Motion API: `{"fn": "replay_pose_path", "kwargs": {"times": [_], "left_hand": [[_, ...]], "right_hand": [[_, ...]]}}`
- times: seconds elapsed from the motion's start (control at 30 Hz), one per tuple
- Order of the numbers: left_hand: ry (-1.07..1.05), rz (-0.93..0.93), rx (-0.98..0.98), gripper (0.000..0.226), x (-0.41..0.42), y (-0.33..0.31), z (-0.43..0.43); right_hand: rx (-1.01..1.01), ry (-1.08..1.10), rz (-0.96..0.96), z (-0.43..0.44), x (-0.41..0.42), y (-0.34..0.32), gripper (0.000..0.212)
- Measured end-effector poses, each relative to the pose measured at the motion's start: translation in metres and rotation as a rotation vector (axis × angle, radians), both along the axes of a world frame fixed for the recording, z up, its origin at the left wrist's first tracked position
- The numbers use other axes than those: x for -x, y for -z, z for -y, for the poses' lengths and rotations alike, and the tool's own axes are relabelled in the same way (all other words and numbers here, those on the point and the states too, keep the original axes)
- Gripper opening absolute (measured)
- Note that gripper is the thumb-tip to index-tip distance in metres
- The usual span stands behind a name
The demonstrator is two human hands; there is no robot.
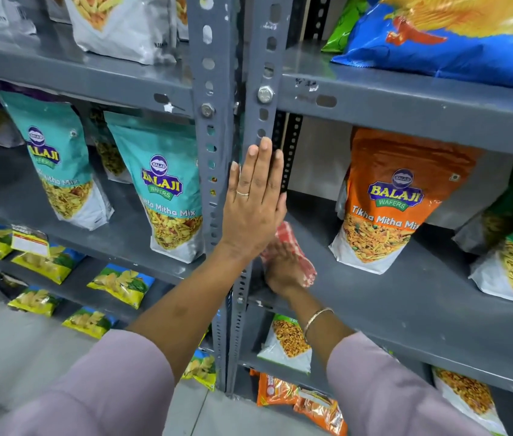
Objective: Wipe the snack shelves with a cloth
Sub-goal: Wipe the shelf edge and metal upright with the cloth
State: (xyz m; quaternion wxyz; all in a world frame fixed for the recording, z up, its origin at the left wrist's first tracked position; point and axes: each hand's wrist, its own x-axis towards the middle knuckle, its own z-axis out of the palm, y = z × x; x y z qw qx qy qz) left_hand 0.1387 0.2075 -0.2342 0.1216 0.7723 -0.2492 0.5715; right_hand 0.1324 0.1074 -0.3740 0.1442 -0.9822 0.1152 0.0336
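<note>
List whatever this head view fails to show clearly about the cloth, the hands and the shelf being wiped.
- Cloth: red-checked, blurred, mostly under the right hand; its full extent is hidden.
- Right hand: motion-blurred, so its grip can't be read.
- Shelf: dust or wiped patches too faint to tell.
- Left hand: palm hidden, flat against the upright post.
- Blue bag: cut off by the top edge.

Grey painted metal shelf (406, 309), matt and scuffed; woven red-checked cloth (293, 247) at its nine o'clock end; glossy plastic orange pouch (387, 202) toward one o'clock.
</note>
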Motion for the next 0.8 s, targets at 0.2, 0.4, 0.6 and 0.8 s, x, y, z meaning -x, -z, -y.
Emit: {"fn": "replay_pose_path", "kwargs": {"times": [0.2,0.4,0.6,0.8], "left_hand": [[0.025,0.005,-0.004,0.088,-0.001,0.001,0.000],[0.031,0.005,0.011,0.081,0.001,-0.001,-0.001],[0.066,-0.019,0.044,0.067,0.004,-0.003,-0.001],[0.056,-0.071,0.034,0.076,0.006,-0.002,-0.002]], "right_hand": [[-0.013,-0.139,-0.045,-0.001,0.011,-0.008,0.052],[0.033,-0.021,-0.031,0.015,0.050,-0.008,0.054],[0.116,0.140,0.018,0.085,0.118,-0.010,0.093],[0.164,0.465,-0.087,0.153,0.161,0.008,0.071]]}}
